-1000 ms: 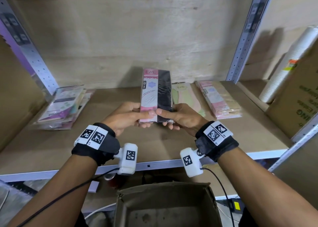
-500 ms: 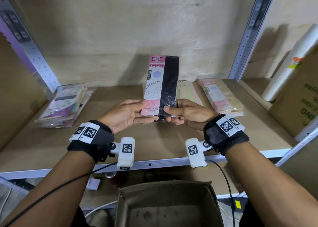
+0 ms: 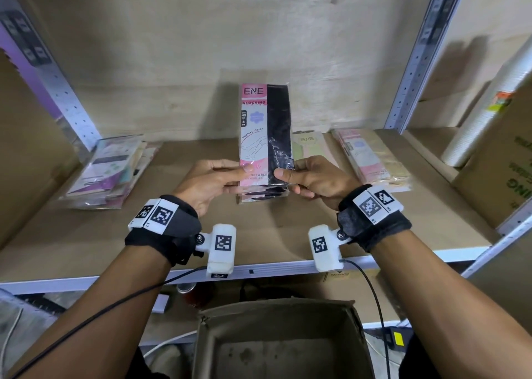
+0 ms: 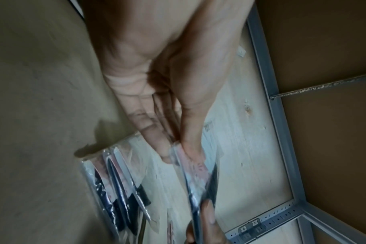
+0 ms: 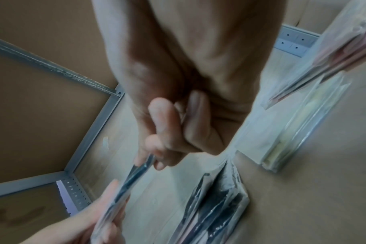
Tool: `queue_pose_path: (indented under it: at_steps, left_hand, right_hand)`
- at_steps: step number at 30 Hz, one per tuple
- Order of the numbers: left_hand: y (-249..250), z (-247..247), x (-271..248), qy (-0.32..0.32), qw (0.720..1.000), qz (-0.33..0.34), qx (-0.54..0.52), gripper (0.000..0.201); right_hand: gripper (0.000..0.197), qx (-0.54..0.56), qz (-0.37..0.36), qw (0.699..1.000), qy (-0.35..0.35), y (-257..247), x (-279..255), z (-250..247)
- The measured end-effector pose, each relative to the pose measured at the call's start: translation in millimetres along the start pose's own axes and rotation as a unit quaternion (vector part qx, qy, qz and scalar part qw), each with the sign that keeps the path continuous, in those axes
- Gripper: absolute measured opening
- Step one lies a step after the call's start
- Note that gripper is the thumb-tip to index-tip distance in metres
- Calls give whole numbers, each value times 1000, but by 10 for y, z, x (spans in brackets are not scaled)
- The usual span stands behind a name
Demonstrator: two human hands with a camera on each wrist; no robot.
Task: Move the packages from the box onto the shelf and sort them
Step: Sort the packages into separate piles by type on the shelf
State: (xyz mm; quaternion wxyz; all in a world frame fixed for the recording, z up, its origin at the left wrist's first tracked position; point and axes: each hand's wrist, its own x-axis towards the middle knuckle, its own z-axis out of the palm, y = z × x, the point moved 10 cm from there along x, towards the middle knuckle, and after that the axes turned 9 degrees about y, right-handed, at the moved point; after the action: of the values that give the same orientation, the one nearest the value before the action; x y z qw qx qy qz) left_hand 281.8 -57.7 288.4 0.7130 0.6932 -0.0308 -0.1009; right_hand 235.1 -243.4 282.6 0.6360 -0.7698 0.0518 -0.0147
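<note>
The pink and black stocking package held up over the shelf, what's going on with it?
A person holds the pink and black stocking package upright by its lower end, left hand and right hand each pinching a side. Directly below lies a small stack of matching packages on the brown shelf board. Other sorted piles sit to the left and right. The cardboard box below looks empty.

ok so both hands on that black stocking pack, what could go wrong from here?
1. The black stocking pack stands upright, pinched only at its bottom edge by the left hand and the right hand; the glossy wrap could slip or flop.
2. Lowered carelessly, it may shove the black pile beneath it askew.
3. The green pack lies close behind, so a mis-sort is possible.
</note>
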Motion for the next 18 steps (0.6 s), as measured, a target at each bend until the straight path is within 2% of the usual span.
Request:
queue_pose_path:
  at_steps: [4,10,14,18]
  left_hand:
    - [-11,-112,43,71,997,10,2,24]
    - [15,-96,93,59,998,7,-3,22]
    - [72,-83,127,68,997,24,5,9]
    - [54,-118,209,92,995,21,15,17]
  right_hand:
    - [37,21,20,999,29,72,38,-37]
    - [23,99,6,993,70,-30,34,-131]
    - [22,70,-11,991,116,-86,151,-221]
    - [21,29,-7,987,159,-65,304,-301]
